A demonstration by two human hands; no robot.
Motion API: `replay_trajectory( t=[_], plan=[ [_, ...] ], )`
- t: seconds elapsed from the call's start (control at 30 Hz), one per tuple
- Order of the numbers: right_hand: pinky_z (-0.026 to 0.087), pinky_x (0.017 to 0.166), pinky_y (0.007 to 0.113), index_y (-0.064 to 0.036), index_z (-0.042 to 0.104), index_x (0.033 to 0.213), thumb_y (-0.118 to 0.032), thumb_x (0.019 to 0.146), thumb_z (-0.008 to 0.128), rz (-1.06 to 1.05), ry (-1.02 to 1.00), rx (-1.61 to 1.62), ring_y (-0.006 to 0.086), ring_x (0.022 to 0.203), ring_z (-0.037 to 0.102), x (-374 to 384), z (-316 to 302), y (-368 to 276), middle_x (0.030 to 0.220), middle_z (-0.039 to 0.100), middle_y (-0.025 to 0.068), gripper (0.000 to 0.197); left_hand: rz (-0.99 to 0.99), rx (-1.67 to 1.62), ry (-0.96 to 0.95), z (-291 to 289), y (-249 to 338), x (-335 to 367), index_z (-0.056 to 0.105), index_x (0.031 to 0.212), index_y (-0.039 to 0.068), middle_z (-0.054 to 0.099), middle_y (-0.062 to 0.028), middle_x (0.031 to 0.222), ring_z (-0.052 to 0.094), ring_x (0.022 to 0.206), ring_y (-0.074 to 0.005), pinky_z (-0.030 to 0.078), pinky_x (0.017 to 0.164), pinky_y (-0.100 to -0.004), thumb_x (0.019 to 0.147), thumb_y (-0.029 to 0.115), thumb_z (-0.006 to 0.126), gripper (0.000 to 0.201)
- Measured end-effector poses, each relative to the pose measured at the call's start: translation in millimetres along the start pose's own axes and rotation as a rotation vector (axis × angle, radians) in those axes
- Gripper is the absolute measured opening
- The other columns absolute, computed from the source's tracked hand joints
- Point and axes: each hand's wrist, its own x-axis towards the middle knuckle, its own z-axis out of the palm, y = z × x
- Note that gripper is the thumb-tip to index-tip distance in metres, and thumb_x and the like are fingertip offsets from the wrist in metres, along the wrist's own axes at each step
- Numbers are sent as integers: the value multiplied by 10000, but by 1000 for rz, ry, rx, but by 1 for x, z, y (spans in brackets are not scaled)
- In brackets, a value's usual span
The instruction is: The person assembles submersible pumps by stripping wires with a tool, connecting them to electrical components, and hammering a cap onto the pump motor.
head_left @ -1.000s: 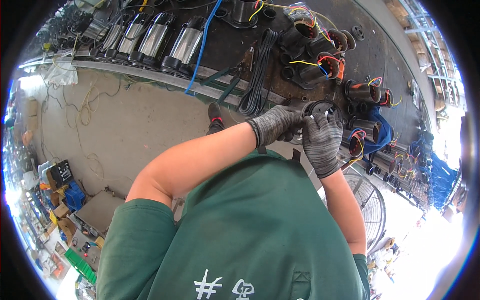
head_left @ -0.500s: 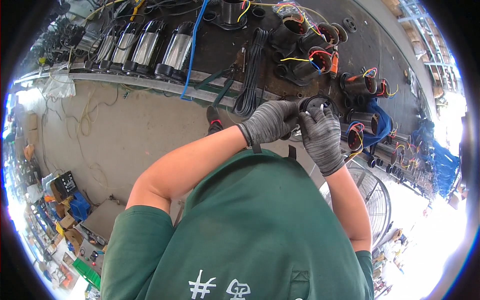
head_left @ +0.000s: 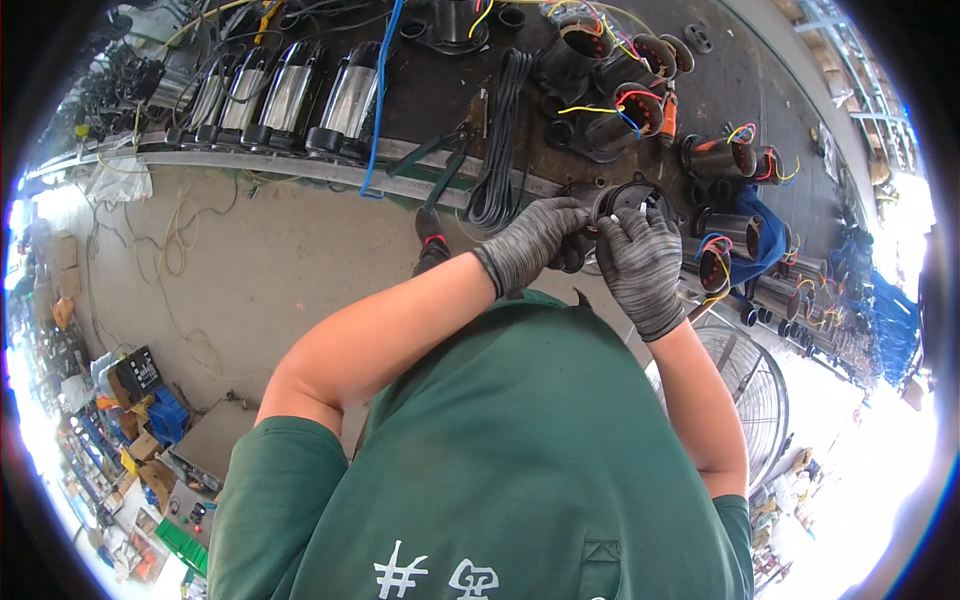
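Observation:
At the near edge of the bench lies a black cylindrical housing [head_left: 630, 194] with its round end facing up towards me. My left hand [head_left: 532, 245], in a grey knit glove, is closed around the housing's left side. Over the near rim of that round end my right hand [head_left: 642, 268], also gloved, has its fingers bent and pressed together. Small white bits show by the right fingertips; what those fingers hold is too small and covered to make out. Beyond the housing lies a motor casing [head_left: 612, 135] with red, yellow and blue wires coming out.
A coiled black cable [head_left: 498, 150] and green-handled pliers [head_left: 440, 165] lie left of my hands. Several shiny metal cylinders [head_left: 345, 95] line the bench edge. A blue hose [head_left: 381, 100] hangs over it. On the right are wired casings [head_left: 725, 158], a blue cloth [head_left: 765, 245] and a floor fan [head_left: 745, 390].
My left hand has shifted slightly, from above the housing's near side to around its left side. More of the black housing shows between the hands. The right hand stays at the round end.

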Motion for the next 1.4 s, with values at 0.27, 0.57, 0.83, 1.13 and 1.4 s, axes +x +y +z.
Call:
replay_trajectory(
  t=[0.27, 0.57, 0.83, 1.13, 1.4],
  plan=[
    [541, 757, 500, -70, 767, 1054, -114, 782, 764, -3, -12, -14, 389, 911, 663, 2, 0, -1, 1004, 674, 130, 276, -323, -116, -120, -17, 0, 11, 733, 1136, 179, 710, 39, 877, 578, 660, -84, 406, 560, -249, 1003, 344, 732, 211],
    [549, 780, 506, -74, 765, 1041, -111, 803, 757, 19, -41, 2, 398, 916, 670, 2, -4, -1, 993, 676, 135, 241, -170, 267, -63, -2, 16, 1, 763, 1045, 137, 698, 9, 830, 561, 667, -90, 451, 588, -283, 935, 358, 807, 251],
    [548, 754, 516, -66, 759, 1006, -176, 814, 756, 9, -77, 22, 384, 930, 697, 2, 0, 4, 1024, 719, 139, 221, 599, 1464, 183, 17, 24, -4, 734, 971, 46, 747, -189, 892, 730, 865, -407, 595, 749, -471, 862, 239, 771, 225],
    [540, 768, 513, -60, 749, 1009, -134, 806, 761, 39, -31, 22, 401, 921, 662, 3, -2, -2, 1020, 687, 147, 216, 29, 364, 256, 11, 13, 0, 699, 908, 85, 679, -84, 746, 595, 592, -184, 466, 530, -358, 949, 319, 716, 238],
    [534, 757, 511, -61, 750, 1025, -161, 812, 748, 13, -35, 23, 388, 918, 672, 1, 0, 2, 1012, 692, 147, 235, -193, 211, 119, 17, 24, 2, 710, 875, 125, 650, -41, 689, 554, 545, -144, 413, 486, -326, 957, 337, 743, 229]
  ],
)
